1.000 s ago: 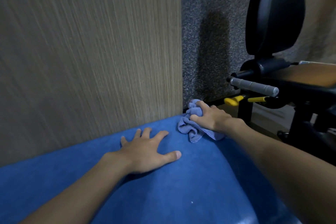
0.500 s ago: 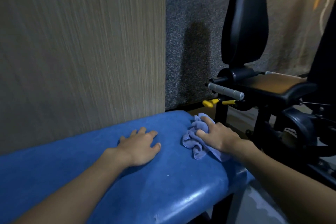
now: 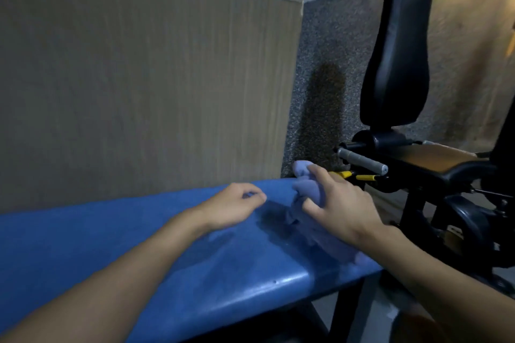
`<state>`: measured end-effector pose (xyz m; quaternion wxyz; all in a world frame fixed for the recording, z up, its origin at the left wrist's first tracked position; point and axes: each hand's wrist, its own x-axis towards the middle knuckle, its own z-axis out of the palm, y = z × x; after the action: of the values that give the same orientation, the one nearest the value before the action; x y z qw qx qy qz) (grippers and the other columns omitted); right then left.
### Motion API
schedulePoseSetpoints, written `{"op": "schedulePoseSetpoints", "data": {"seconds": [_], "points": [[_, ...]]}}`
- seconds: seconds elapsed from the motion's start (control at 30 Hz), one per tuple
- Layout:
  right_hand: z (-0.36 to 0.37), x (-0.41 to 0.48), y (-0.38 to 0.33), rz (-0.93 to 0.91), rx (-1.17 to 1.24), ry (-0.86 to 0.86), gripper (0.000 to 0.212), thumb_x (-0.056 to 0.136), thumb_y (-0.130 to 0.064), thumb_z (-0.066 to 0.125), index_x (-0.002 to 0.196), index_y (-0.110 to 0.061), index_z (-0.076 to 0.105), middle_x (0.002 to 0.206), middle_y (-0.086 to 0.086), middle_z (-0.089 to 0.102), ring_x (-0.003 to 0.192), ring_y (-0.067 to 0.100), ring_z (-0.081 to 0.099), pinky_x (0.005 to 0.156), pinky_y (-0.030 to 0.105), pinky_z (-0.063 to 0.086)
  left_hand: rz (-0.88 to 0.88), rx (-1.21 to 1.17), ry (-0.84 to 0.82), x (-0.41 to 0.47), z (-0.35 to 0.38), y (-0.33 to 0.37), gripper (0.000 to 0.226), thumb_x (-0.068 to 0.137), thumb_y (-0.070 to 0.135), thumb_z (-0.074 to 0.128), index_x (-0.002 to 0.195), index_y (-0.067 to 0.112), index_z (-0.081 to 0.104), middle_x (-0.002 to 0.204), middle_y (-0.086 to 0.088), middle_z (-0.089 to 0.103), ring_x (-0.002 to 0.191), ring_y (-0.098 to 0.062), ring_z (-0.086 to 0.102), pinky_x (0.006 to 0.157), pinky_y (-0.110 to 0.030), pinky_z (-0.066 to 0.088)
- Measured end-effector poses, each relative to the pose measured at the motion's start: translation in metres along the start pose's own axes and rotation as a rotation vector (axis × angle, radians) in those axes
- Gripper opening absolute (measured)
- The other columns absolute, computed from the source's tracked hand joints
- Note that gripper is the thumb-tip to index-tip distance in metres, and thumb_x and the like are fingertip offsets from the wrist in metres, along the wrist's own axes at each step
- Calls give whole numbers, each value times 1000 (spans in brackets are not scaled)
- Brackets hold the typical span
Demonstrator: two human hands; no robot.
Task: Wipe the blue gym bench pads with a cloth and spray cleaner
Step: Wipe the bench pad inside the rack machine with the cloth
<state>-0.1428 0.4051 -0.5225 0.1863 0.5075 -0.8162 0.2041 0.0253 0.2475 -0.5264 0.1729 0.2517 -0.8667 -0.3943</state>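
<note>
The right hand (image 3: 342, 210) grips a bunched lilac cloth (image 3: 308, 189), fingers curled round it, thumb on the near side. The top of the cloth sticks up past the fingertips, and its lower folds trail under the palm onto the blue pad (image 3: 139, 248) near the pad's right end. Whether the hand itself touches the pad cannot be told. The left hand (image 3: 234, 206) hangs just left of the cloth, apart from it, fingers loosely curled with thumb and forefinger close together, holding nothing; its shadow falls on the pad below. The pad runs from the left edge to a rounded right corner, with a dark frame under it. A wood-grain panel (image 3: 139, 78) stands right behind the pad. To the right is a black machine with an upright backrest (image 3: 398, 50), a seat (image 3: 434, 157), a grey handle (image 3: 362, 160) and yellow levers (image 3: 345, 174).
</note>
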Motion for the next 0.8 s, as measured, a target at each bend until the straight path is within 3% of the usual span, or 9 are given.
{"op": "schedulePoseSetpoints", "data": {"seconds": [0.1,0.2,0.3,0.43,0.5,0.57,0.63,0.73,0.8], "points": [[-10,0,-76,-187,92,36,65,84,-52,52,140,-43,21,122,0,55,105,33,60,75,40,45,-110,-340,42,-50,-37,16,33,99,53,46,103,26,65,103,5,69,96,-13,66,89,-35,47],[-12,2,-149,-347,225,28,68,81,-50,55,140,-41,22,130,-3,52,110,30,58,81,41,48,-89,-557,156,-105,-84,13,32,100,49,47,104,23,65,94,0,69,83,-15,65,78,-31,49],[-2,2,-222,-504,369,-9,71,82,-50,58,140,-35,21,139,-3,47,116,28,55,85,42,47,-87,-508,352,-162,-124,-8,15,101,27,56,106,16,64,88,0,72,77,-13,67,65,-24,52],[17,-9,-325,-742,541,-105,80,85,-56,61,147,-33,16,144,-3,41,124,23,50,91,39,44,-186,-435,670,-247,-162,-44,22,97,10,63,119,10,61,89,-6,75,62,-7,67,49,-17,47],[23,-22,-378,-852,609,-156,85,84,-59,62,150,-32,16,142,-4,41,125,22,49,91,37,43,-246,-419,832,-294,-177,-60,29,94,6,65,123,9,60,99,-14,76,70,-15,72,53,-21,52],[26,-37,-429,-957,691,-200,85,83,-59,64,151,-34,18,139,-5,42,124,21,48,89,35,41,-320,-373,997,-344,-190,-72,43,87,10,73,128,8,58,107,-21,73,87,-30,73,68,-35,59],[26,-55,-477,-1062,774,-251,84,82,-57,65,151,-37,22,140,-8,43,127,18,46,89,33,40,-387,-337,1125,-391,-201,-80,49,82,13,76,127,5,58,111,-30,69,93,-37,70,80,-44,56],[23,-79,-539,-1199,863,-259,76,81,-53,65,147,-39,30,134,-9,50,124,16,49,91,38,46,-481,-288,1267,-459,-214,-85,30,93,5,66,123,8,60,99,-22,71,74,-19,66,62,-30,54],[27,-92,-577,-1230,928,-255,73,82,-48,67,145,-36,33,131,-5,52,121,19,51,89,39,46,-550,-231,1345,-500,-222,-88,31,95,3,62,125,9,57,94,-13,68,72,-12,66,62,-28,59]]}}
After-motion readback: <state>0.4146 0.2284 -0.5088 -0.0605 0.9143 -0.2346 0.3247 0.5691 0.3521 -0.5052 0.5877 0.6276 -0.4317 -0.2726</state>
